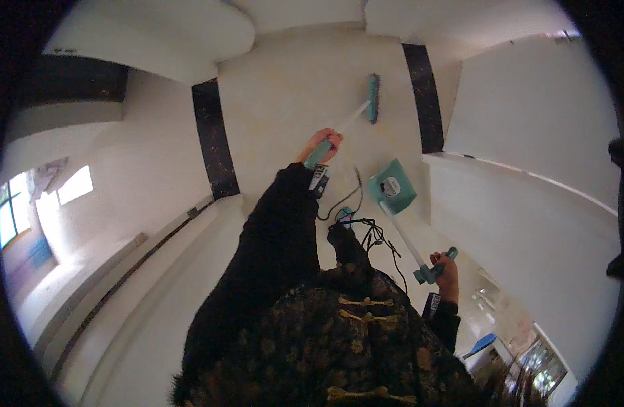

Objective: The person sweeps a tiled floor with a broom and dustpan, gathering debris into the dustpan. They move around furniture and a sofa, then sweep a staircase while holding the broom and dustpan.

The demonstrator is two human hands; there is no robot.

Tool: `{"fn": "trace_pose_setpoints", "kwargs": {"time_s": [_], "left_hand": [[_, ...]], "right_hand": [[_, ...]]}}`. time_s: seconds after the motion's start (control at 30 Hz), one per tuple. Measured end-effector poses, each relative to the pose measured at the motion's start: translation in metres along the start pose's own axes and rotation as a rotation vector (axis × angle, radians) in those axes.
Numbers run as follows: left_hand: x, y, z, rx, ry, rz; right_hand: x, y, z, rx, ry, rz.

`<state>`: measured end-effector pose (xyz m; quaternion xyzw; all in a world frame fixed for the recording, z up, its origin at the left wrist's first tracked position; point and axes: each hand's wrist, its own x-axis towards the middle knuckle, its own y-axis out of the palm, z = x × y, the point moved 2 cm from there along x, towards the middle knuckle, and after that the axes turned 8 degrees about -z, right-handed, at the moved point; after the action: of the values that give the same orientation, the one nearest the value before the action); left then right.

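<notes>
My left hand (327,140) is closed around the green grip of a long-handled broom. The broom's white pole slants away to a green head with dark bristles (373,99), which is down at the pale floor. Nearer and to the right, a green dustpan (401,198) is low over or on the floor; I cannot tell which. Its white pole runs back to a green crosswise handle, gripped by my right hand (447,270). A round grey-and-white patch shows in the dustpan, too small to make out. A gap separates broom head and dustpan.
Dark marbled strips cross the floor edge at left (213,136) and right (424,98). White walls or panels (529,102) stand on both sides. Black cables (373,234) dangle before my body, near my foot (345,216). Bright windows (13,210) are at far left.
</notes>
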<state>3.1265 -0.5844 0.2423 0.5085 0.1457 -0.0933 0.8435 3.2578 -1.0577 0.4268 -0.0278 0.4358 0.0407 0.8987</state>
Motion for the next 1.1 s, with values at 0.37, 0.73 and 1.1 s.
{"fn": "trace_pose_setpoints", "kwargs": {"time_s": [0.37,0.73,1.1], "left_hand": [[-0.39,0.008,0.011,-0.409,0.517,-0.08],[-0.418,0.123,0.113,0.063,0.419,0.015],[-0.443,0.091,0.078,-0.161,0.403,0.351]], "right_hand": [[-0.098,0.083,0.045,-0.188,-0.047,0.21],[-0.178,0.151,0.081,-0.417,-0.01,0.466],[-0.246,0.21,0.096,-0.467,0.082,0.394]]}}
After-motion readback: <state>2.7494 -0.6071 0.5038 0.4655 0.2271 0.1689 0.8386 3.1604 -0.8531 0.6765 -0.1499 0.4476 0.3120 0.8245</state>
